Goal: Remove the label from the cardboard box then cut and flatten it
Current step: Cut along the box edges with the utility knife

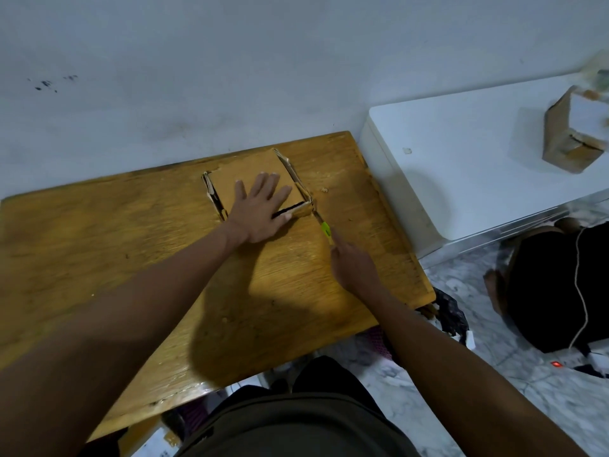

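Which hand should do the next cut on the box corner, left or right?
Right. The right hand already grips the yellow-green cutter, its blade at the cardboard box near-right corner. The left hand lies flat on top, pinning the box to the wooden table.

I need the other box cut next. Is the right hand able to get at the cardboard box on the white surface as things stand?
Probably not right away. The right hand grips the yellow cutter at the flattened box, and the second cardboard box sits well off to the right on the white surface, beyond the wooden table.
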